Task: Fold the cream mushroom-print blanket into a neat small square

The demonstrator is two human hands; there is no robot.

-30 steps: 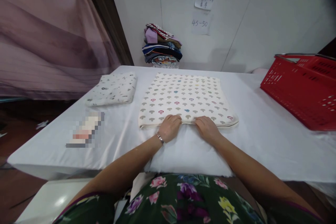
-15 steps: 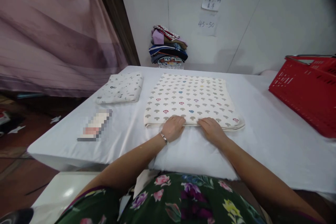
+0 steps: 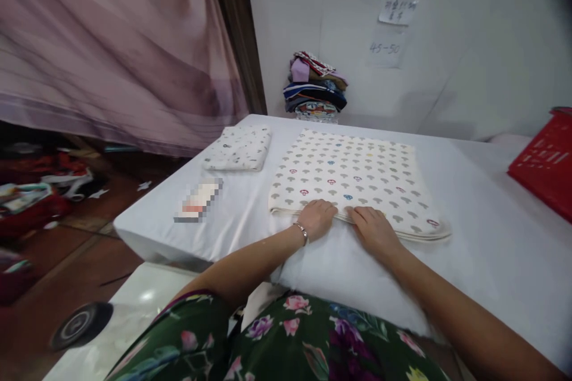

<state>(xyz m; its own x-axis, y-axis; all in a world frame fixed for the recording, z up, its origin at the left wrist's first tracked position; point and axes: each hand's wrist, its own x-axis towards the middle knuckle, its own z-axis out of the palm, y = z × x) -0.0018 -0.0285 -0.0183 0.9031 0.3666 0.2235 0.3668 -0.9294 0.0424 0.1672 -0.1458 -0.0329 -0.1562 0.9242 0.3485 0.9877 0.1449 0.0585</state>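
A cream folded cloth [image 3: 348, 172] with grey, red and blue mushroom prints lies flat in several layers on the white-covered table [image 3: 241, 214]. At the middle of its near edge, my left hand [image 3: 318, 218] has its fingers bent over the top layer, closed on the edge. Just to the right, my right hand [image 3: 374, 229] grips the same edge, fingers together on top. Both thumbs are mostly hidden. A narrow gap separates the two hands. A smaller white folded cloth [image 3: 239, 149] with small dark prints rests further left.
A pixelated oblong object [image 3: 199, 199] lies on the table's left side. At the back stands a stack of folded fabrics [image 3: 315, 86] by the wall. A red basket [image 3: 545, 161] sits at the right edge. A pink curtain [image 3: 134, 47] hangs at left.
The view has turned left, so everything appears shifted to the right. My hands stay at the cloth's near edge, and the gap between them looks smaller.
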